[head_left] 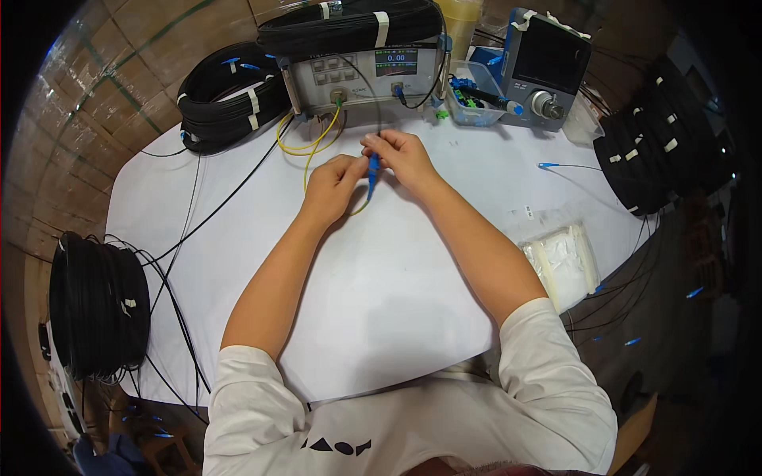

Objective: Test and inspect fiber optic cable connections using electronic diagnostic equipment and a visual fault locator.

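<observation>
Over the white table (397,301), the left hand (332,186) and right hand (406,157) meet, both pinching a blue fibre connector (372,169) held between their fingertips. A yellow patch cord (311,144) trails from it to the grey test meter (365,73) on the far side.

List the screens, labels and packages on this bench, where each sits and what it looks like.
Small display: front of the grey test unit at the table's far edge, rectangular, dark with coloured digits.
Dark screen: blue-grey device at far right, blank.
Clear plastic bag: right table edge, holding white contents.
White tape bands: around black cable coils.
</observation>
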Demonstrator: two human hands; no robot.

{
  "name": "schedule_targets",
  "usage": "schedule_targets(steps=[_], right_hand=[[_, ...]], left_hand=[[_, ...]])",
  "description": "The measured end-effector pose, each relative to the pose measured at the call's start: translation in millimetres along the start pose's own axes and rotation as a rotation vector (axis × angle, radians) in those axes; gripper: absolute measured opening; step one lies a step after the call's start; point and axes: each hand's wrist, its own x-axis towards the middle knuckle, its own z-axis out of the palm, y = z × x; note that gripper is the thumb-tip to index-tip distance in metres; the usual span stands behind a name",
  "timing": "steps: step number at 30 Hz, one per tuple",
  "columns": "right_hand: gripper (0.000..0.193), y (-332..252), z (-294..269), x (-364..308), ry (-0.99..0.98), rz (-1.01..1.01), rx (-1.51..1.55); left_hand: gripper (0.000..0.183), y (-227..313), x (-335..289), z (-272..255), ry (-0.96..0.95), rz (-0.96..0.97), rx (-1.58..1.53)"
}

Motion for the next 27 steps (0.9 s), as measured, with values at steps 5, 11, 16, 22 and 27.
schedule_targets(steps=[5, 11, 16, 22, 27], right_hand=[[0.053, 5.1, -8.0, 2.9, -0.002, 0.008, 0.01], [0.078, 5.1, -11.0, 2.9, -0.03, 0.025, -0.011], [0.076, 5.8, -9.8, 4.0, -0.027, 0.029, 0.006], [0.076, 3.8, -10.7, 8.0, 0.123, 0.034, 0.137], [0.074, 2.6, -13.7, 9.4, 0.077, 0.054, 0.247]], left_hand=[[0.068, -5.5, 3.9, -2.2, 0.017, 0.0, -0.215], [0.074, -6.4, 3.9, -1.5, 0.029, -0.006, -0.259], [0.076, -10.6, 4.0, -2.3, 0.021, -0.02, -0.267], [0.066, -4.1, 6.4, -1.8, 0.138, -0.062, -0.307], [0.05, -6.7, 3.5, -1.7, 0.066, -0.098, -0.272]])
